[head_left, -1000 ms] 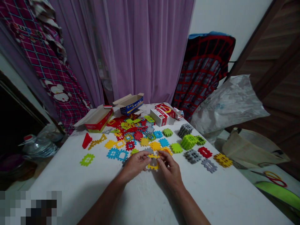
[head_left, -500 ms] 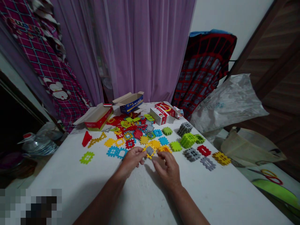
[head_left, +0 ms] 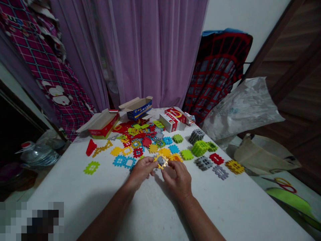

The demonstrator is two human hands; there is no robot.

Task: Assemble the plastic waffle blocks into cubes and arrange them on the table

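Note:
Between my hands, just above the near part of the table, is a yellow interlocking building tile with a grey middle. My left hand pinches its left edge between thumb and fingers. On the other side, the fingertips and thumb of my right hand close on its right edge. Right beyond it lie yellow and orange tiles. Two joined blue tiles rest beyond my left hand, and a lime green tile lies beyond my right hand.
A heap of mixed tiles covers the table's middle. Stacked grey tiles, green tiles and yellow tiles stand on the right. Open boxes and a red-white box sit at the back.
My right hand's fingers have come in to the tile's right edge; before, they were slightly apart from it. The tile has tilted a little, and the view has shifted slightly.

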